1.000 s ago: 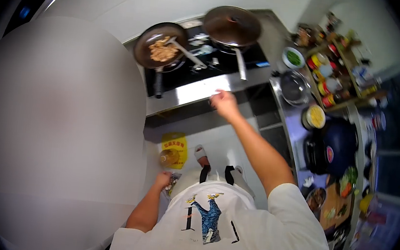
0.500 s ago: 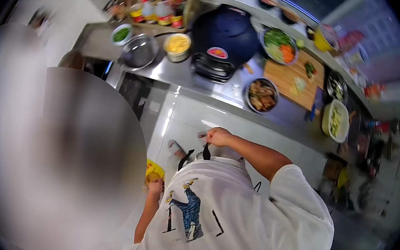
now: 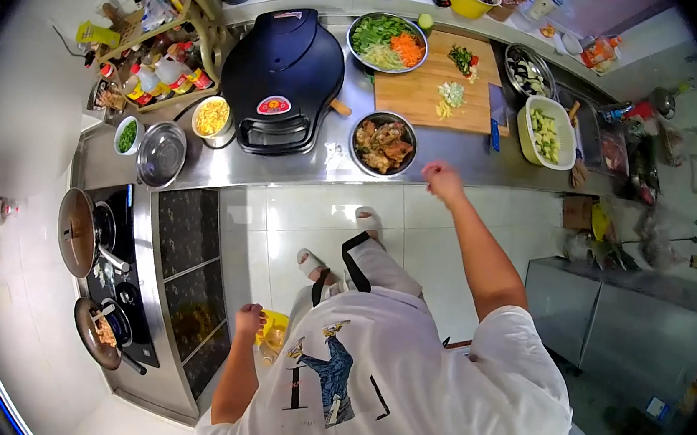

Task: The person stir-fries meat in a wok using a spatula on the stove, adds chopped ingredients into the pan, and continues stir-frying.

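My right hand (image 3: pixel 442 181) is in the air in front of the counter edge, loosely bent with its fingers partly apart and nothing in it. Nearest to it is a steel bowl of browned meat pieces (image 3: pixel 383 144) on the counter. My left hand (image 3: pixel 250 320) hangs low on the left, fingers curled in, with nothing visible in it. Beside it, lower down, is a yellow bin or bag (image 3: pixel 274 328), partly hidden by my arm and shirt. Beyond the meat bowl, chopped greens and other bits lie on a wooden cutting board (image 3: pixel 410 98), with a blue-handled knife (image 3: pixel 495 135) at its right edge.
A black electric griddle (image 3: pixel 283 69) stands on the steel counter (image 3: pixel 285 176). Around it are a vegetable bowl (image 3: pixel 388 43), a yellow-filled tub (image 3: pixel 212 118), a glass bowl (image 3: pixel 161 154) and a pale basin (image 3: pixel 548 132). Two lidded pans (image 3: pixel 77 229) sit on the stove at left.
My right hand has moved from near my waist up and right towards the counter. The left hand has shifted slightly left. The view has turned, and the stove now shows.
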Demonstrator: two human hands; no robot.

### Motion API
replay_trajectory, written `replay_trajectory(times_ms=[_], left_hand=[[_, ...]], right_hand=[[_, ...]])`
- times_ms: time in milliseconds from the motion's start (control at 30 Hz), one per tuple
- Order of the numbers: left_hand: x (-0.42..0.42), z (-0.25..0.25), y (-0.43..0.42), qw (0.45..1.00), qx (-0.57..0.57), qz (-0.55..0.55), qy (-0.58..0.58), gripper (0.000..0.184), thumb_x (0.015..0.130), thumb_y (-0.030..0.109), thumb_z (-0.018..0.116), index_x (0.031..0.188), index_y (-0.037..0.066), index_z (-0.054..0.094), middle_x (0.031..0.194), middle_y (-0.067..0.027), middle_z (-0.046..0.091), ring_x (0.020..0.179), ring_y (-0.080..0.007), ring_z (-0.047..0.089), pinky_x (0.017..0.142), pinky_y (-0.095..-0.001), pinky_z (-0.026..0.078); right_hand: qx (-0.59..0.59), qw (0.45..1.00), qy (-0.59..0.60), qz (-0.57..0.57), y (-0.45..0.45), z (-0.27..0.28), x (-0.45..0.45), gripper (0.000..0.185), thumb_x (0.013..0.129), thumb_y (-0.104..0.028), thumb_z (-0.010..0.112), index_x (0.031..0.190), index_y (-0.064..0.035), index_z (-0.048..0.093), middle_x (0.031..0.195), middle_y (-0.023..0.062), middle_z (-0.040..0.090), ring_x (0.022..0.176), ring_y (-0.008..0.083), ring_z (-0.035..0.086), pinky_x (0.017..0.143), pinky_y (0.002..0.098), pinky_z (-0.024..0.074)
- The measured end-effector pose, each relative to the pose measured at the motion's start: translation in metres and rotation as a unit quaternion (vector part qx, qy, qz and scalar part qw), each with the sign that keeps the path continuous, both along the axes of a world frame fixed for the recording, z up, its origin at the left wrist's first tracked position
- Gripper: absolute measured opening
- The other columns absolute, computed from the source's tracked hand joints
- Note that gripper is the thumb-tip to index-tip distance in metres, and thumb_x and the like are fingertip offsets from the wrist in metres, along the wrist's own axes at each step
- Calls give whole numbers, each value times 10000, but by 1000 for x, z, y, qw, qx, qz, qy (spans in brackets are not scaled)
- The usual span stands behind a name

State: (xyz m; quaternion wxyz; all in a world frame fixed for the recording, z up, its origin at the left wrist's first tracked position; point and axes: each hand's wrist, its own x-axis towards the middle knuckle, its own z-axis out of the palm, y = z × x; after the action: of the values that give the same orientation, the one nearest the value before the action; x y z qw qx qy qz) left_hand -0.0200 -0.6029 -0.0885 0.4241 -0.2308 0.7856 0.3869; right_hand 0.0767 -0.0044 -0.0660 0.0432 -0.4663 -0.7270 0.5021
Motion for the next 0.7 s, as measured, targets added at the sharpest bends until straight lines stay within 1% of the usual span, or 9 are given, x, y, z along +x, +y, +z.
replay_trajectory(times_ms=[100, 133, 200, 267, 300, 400, 500, 567, 700], left_hand=[[18, 1, 21, 998, -12, -58, -17, 190, 880, 201, 526, 915, 34, 611, 702, -56, 626, 517, -138, 562, 432, -295, 441], [26, -1, 26, 998, -18, -58, -20, 190, 880, 201, 526, 915, 34, 611, 702, -56, 626, 517, -138, 562, 432, -295, 441], [43, -2, 43, 998, -27, -41, -45, 187, 881, 208, 536, 910, 40, 614, 706, -55, 621, 530, -138, 566, 453, -288, 452], [53, 16, 89, 991, -87, -38, -90, 202, 881, 223, 539, 917, 39, 614, 720, -55, 617, 546, -138, 568, 475, -283, 462], [63, 22, 104, 993, -67, -35, -90, 208, 879, 228, 539, 915, 37, 614, 730, -57, 619, 559, -139, 573, 487, -282, 467], [78, 29, 148, 991, -45, -74, -100, 232, 867, 248, 556, 936, 36, 619, 768, -63, 636, 598, -142, 595, 524, -280, 481], [81, 44, 201, 981, 41, -187, 24, 246, 869, 250, 565, 974, 35, 622, 799, -65, 649, 633, -143, 611, 554, -272, 485], [73, 66, 245, 994, 43, -99, -26, 260, 885, 254, 555, 1004, 33, 622, 816, -65, 655, 643, -141, 614, 568, -258, 482], [68, 72, 275, 994, 67, -85, 2, 262, 898, 257, 550, 1006, 29, 620, 823, -66, 659, 629, -136, 607, 571, -251, 476]], right_hand=[[157, 984, -42, -74, 77, -40, -15, 168, 824, -231, 641, 913, -90, 634, 787, 79, 665, 574, 217, 619, 523, 331, 488], [150, 985, -44, -73, 88, -35, -18, 168, 824, -231, 641, 913, -90, 634, 787, 79, 665, 574, 217, 619, 523, 331, 488], [275, 960, 31, -42, 111, -24, -32, 288, 769, -281, 692, 950, -67, 628, 820, 134, 653, 765, 304, 634, 655, 375, 510], [281, 959, 2, -37, 130, -35, -49, 335, 745, -280, 681, 993, -65, 612, 880, 172, 612, 814, 346, 610, 706, 406, 502], [287, 957, -29, -31, 130, -43, -51, 388, 722, -279, 669, 1035, -64, 596, 941, 210, 570, 862, 387, 585, 756, 436, 493], [212, 974, -61, -58, 127, -16, -67, 540, 710, -322, 723, 1147, -56, 551, 1045, 213, 532, 988, 398, 548, 847, 452, 471], [204, 975, -87, -28, 132, -13, -73, 599, 707, -320, 723, 1214, -76, 515, 1103, 219, 488, 977, 409, 553, 842, 459, 472], [210, 974, -78, -18, 135, -11, -79, 594, 707, -321, 723, 1214, -85, 521, 1095, 218, 491, 974, 409, 553, 840, 459, 472], [231, 971, -66, -8, 139, -17, -88, 553, 718, -311, 718, 1204, -118, 538, 1081, 206, 502, 964, 401, 560, 824, 453, 478]])
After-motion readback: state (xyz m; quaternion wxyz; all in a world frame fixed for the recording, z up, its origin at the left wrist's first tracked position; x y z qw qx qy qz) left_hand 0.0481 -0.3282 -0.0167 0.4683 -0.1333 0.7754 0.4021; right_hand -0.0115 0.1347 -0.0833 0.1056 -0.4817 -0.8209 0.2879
